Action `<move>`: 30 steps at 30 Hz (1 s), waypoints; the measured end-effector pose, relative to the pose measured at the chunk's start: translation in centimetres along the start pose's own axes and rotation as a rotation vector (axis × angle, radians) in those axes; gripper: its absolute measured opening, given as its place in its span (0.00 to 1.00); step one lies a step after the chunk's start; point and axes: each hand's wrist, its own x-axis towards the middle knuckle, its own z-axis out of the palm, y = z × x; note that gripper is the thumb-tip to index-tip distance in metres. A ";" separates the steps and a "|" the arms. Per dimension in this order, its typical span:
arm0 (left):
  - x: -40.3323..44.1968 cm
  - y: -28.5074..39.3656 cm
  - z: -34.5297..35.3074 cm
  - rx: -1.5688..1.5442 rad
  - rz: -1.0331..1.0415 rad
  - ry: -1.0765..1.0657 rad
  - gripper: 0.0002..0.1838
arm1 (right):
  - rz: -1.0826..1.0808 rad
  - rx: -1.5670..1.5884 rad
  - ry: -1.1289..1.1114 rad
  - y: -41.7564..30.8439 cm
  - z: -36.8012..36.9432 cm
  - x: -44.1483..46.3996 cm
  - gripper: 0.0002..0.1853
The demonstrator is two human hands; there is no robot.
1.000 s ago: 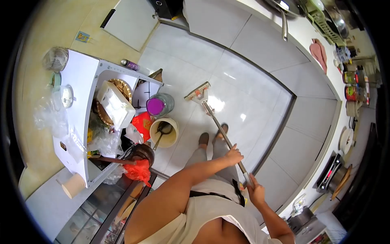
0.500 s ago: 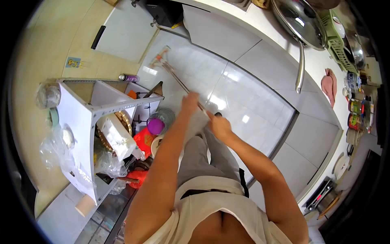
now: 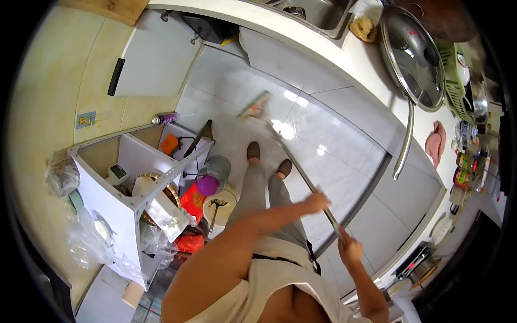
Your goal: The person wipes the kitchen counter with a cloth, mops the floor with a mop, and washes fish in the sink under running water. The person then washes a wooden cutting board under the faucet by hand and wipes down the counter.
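Note:
A mop with a long metal handle (image 3: 297,168) slants across the floor. Its flat head (image 3: 255,105), whitish with orange parts and blurred by motion, lies on the shiny tiles ahead of my feet. My left hand (image 3: 316,202) reaches across my body and is closed around the middle of the handle. Closer to my right side, my right hand (image 3: 351,248) grips the handle near its upper end. Both of my feet, in brown shoes (image 3: 253,152), stand on the tiles left of the handle.
On the left stands a white shelf unit (image 3: 107,199) full of bags and boxes. Beside it are a large clear bottle (image 3: 216,171) and a pale bucket (image 3: 229,207). A cabinet door (image 3: 156,54) hangs open. Along the right, a pan's handle (image 3: 405,145) juts past the white counter (image 3: 363,62).
The mop head has moved right and nearer to me. Both hands have swung right and back toward my body with the handle. My feet now show, and the view has shifted.

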 end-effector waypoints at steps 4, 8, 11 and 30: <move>4.8 6.0 -2.3 0.074 0.127 -0.296 0.02 | 0.030 0.191 0.139 3.1 -1.0 -3.1 0.27; 7.9 2.1 -4.1 0.124 -0.013 -0.153 0.03 | -0.091 0.153 0.125 3.7 -3.7 2.9 0.27; 8.1 -6.0 -10.2 0.143 -0.171 -0.022 0.03 | -0.216 0.141 0.093 0.7 -4.7 12.4 0.27; 11.0 -7.3 -5.9 0.480 -0.477 -0.118 0.08 | -0.178 0.097 0.132 7.6 2.9 15.9 0.23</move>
